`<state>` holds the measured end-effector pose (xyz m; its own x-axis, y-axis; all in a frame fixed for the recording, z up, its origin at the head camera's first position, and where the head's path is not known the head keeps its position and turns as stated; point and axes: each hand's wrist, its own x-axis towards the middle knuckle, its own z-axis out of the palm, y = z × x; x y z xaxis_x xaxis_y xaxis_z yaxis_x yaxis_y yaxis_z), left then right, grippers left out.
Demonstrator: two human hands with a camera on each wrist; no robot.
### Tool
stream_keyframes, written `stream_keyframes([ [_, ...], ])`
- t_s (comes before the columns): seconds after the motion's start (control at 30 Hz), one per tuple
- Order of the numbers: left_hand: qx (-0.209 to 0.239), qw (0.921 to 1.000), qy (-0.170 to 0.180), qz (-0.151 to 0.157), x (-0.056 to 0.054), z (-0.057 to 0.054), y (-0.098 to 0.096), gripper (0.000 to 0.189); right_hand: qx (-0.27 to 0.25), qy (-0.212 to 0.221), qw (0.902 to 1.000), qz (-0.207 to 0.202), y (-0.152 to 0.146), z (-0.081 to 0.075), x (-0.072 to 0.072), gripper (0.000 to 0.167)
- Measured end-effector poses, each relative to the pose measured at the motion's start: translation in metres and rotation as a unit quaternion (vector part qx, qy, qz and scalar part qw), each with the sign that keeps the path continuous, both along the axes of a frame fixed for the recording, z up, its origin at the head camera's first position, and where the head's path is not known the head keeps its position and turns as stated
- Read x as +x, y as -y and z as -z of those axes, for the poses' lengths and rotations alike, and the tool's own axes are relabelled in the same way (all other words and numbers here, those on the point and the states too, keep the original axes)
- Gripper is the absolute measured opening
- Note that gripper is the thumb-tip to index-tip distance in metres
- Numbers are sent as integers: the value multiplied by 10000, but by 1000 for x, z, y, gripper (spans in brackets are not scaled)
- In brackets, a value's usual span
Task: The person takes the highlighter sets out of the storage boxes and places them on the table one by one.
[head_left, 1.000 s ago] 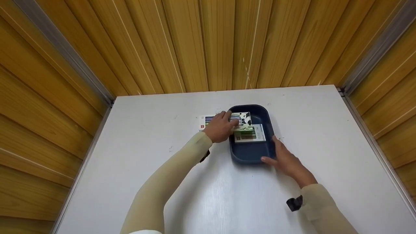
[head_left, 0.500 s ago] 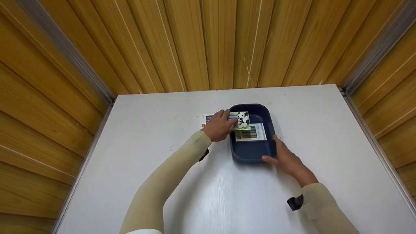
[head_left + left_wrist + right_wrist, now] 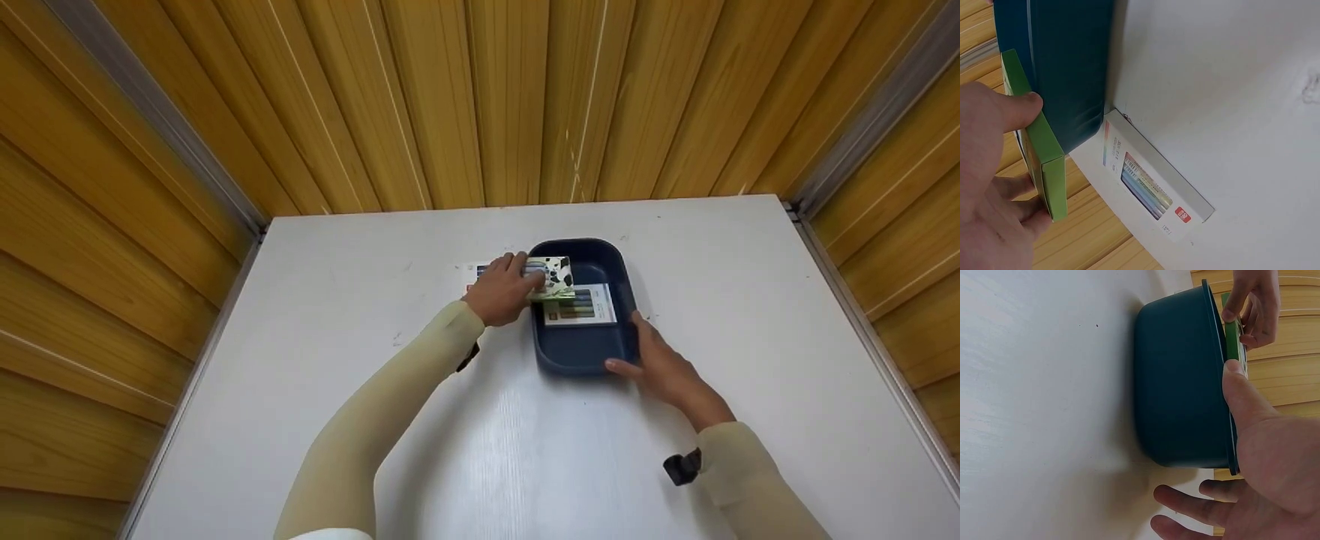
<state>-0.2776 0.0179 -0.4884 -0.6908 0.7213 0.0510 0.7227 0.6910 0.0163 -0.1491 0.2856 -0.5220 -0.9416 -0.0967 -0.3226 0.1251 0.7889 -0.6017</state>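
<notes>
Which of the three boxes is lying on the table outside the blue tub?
The white box with the red logo, beside the tub. The left hand holds the green-edged box; the third box is inside the tub.

Pale glare lit the near tabletop (image 3: pixel 504 450), while soft shadows edged the tray (image 3: pixel 1185 382) in the right wrist view.

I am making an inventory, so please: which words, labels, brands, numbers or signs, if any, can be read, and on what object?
Nothing reads with certainty.
White box on table: red label and print, too small and blurred.
Second white box in blue tray: print too small.
Green-edged box in left hand: no readable text.
</notes>
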Motion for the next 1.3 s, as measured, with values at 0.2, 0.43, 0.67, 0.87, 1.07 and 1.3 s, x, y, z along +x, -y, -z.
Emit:
stream_keyframes([
  [0.2, -168, 9996, 107, -179, 0, 0, 1, 30, -23, 40, 10000, 24, 1, 0, 1, 107],
  [0.43, -376, 9989, -20, -292, -1, 3, 3, 37, -56, 96, 9999, 62, 2, 1, 0, 109],
  [0.67, -344, 9991, -32, -238, -2, 4, 6, 37, -49, 115, 9999, 92, 2, 0, 0, 109],
  [0.87, -229, 9994, -41, -266, -3, 5, 8, 39, -61, 129, 9998, 113, 2, 0, 0, 109],
  [1.07, -191, 9992, -38, -336, -4, 5, 9, 42, -84, 139, 9998, 144, 1, 0, 0, 110],
  [1.3, -242, 9991, 56, -351, -3, 3, 11, 46, -55, 103, 9999, 85, 2, 0, 0, 108],
])
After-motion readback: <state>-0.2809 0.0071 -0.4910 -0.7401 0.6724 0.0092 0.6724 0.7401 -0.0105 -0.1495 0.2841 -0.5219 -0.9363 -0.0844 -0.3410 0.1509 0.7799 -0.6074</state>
